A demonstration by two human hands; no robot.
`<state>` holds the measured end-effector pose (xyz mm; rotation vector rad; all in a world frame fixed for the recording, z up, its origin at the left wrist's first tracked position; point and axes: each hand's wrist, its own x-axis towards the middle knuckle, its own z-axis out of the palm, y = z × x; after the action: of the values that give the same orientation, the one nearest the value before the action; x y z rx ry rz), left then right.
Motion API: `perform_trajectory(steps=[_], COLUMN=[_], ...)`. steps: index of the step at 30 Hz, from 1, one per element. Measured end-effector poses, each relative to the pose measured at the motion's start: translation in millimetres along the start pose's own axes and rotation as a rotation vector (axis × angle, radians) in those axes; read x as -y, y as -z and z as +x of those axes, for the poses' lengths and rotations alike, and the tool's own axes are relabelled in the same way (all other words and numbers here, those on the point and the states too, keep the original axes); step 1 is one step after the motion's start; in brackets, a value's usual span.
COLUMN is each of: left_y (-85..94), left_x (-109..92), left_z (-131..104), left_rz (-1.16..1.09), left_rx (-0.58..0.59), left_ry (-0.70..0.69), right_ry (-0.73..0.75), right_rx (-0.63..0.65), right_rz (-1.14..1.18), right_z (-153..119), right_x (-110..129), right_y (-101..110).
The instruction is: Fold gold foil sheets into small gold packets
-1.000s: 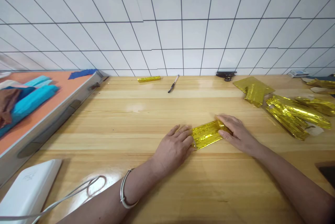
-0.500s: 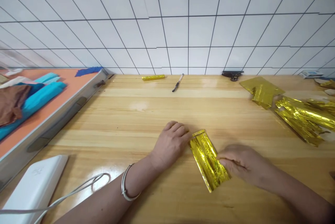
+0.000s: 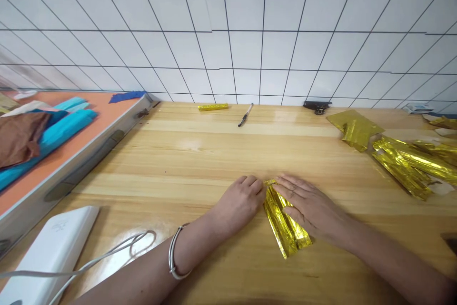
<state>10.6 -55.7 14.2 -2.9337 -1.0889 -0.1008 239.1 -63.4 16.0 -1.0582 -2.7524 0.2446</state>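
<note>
A creased sheet of gold foil paper (image 3: 282, 221) lies slanted on the wooden table, with a narrow folded band along its far edge. At that sheet's upper left corner is my left hand (image 3: 243, 200), its fingers curled closed on the edge; a bangle circles the wrist. My right hand (image 3: 307, 202) rests across the upper right part of the sheet, fingers stretched out and palm down. It covers part of the folded band and the right side of the foil.
More gold foil (image 3: 410, 162) is heaped at the right, near a flat gold piece (image 3: 357, 129). Along the wall lie a gold strip (image 3: 213, 107), a pen (image 3: 245, 115) and a black clip (image 3: 317, 107). A white device (image 3: 50, 252) with a cable stands left, beside coloured cloth (image 3: 67, 129).
My right hand has left the sheet's lower right edge, moved up to its far end and opened flat on it. My left hand stays at the upper left corner.
</note>
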Motion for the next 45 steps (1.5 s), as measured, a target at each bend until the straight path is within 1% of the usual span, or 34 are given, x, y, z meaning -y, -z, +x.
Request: perform_trajectory(steps=[3,6,8,11,16,18,20,24,27,29,31,34,39,42,45], left_y=[2.7,3.9,3.9,5.1,12.3,14.0,12.7,0.9,-9.6,-13.2,-13.0,-7.9,-2.6,-3.8,-5.3], left_x=[-5.5,-12.3,-12.9,-2.8,27.4,34.1,36.3,35.7,37.1,38.3,38.5,35.3,25.3,21.1,19.7], left_z=[-6.3,-13.2,-14.7,-8.9,11.5,15.6,14.8,1.7,-8.9,-12.6,-13.3,-10.3,-3.0,-0.7,-0.3], left_rz=[0.019,0.063,0.065,0.021,-0.069,-0.084,-0.083,-0.065,-0.067,-0.094,-0.136,-0.184,-0.167,-0.135,-0.117], left_rx=[0.004,-0.011,-0.018,-0.017,-0.047,-0.056,-0.057,-0.036,-0.037,-0.045,-0.063,-0.098,-0.123,-0.121,-0.111], left_ry=[-0.011,0.009,0.026,0.05,0.086,0.104,0.106,0.084,0.103,0.118,0.131,0.17,0.256,0.258,0.249], right_ry=[0.031,0.02,0.013,0.017,-0.017,-0.032,-0.038,-0.04,-0.027,-0.02,-0.015,-0.022,-0.086,-0.101,-0.108], right_rx=[0.072,0.097,0.109,0.131,0.063,0.037,0.016,0.021,0.05,0.061,0.057,0.03,0.001,0.001,-0.011], right_rz=[-0.062,-0.091,-0.103,-0.107,-0.086,-0.077,-0.079,-0.117,-0.145,-0.151,-0.145,-0.128,-0.132,-0.176,-0.205], right_z=[2.1,0.8,0.4,4.4,23.7,30.3,33.4,31.4,28.7,27.4,26.3,26.1,35.5,44.2,47.6], right_x=[-5.1,-9.4,-11.4,-16.4,-30.1,-33.3,-34.3,-33.0,-32.2,-32.5,-33.4,-35.1,-28.2,-19.8,-17.0], right_y=[-9.1,-14.9,-16.3,-15.4,-12.4,-12.7,-14.2,-17.3,-16.4,-15.2,-15.0,-16.1,-15.6,-14.8,-16.5])
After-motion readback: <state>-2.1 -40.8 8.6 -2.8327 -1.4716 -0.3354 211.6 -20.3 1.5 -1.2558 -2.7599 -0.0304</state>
